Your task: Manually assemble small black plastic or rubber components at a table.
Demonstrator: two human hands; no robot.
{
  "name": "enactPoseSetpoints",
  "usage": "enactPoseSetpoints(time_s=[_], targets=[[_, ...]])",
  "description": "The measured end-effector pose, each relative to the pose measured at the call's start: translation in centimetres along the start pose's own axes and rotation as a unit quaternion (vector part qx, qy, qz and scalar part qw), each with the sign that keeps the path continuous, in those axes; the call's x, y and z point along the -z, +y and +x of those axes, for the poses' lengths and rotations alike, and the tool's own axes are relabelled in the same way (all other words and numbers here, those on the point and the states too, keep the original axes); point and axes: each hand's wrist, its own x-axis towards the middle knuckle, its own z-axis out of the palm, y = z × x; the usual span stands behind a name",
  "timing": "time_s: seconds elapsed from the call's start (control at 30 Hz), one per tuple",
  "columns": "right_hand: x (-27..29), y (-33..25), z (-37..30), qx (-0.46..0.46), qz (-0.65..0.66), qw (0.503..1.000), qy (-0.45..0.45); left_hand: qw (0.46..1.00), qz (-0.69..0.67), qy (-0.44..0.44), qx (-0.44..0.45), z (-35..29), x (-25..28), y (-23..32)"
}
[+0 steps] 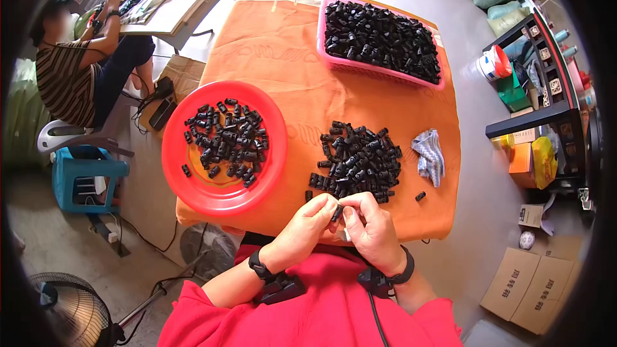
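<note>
Close to the table's near edge, my left hand (303, 226) and my right hand (375, 234) meet fingertip to fingertip. Both pinch one small black cylindrical part (337, 213). Something pale shows just under my right fingers, too small to name. Right beyond my hands lies a loose pile of similar black parts (363, 162) on the orange cloth (270, 58). To the left, a round red tray (172, 148) holds many more of them. A pink basket (321, 32) at the far right is heaped with small black pieces. One single black part (420, 196) lies right of the pile.
A crumpled checked rag (429, 156) lies right of the pile. At the far left a person (71, 71) sits working at another table (173, 16). A blue stool (90, 170) and a fan (71, 311) stand left; a dark shelf (543, 115) and cardboard boxes (530, 286) stand right.
</note>
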Motion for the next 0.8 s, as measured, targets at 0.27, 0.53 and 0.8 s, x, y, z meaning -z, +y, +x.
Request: enactPoseSetpoints(time_s=[0.27, 0.53, 0.8], targets=[[0.1, -0.3, 0.0, -0.02, 0.023, 0.999, -0.023, 0.996, 0.066, 0.052, 0.003, -0.3, -0.9, 0.7], [0.4, -0.2, 0.3, 0.003, 0.024, 0.999, -0.029, 0.996, 0.066, 0.052, 0.003, -0.3, -0.8, 0.5], [0.2, -0.1, 0.5, 0.026, 0.012, 1.0, 0.013, 0.998, 0.052, 0.046, -0.007, -0.7, -0.9, 1.6]])
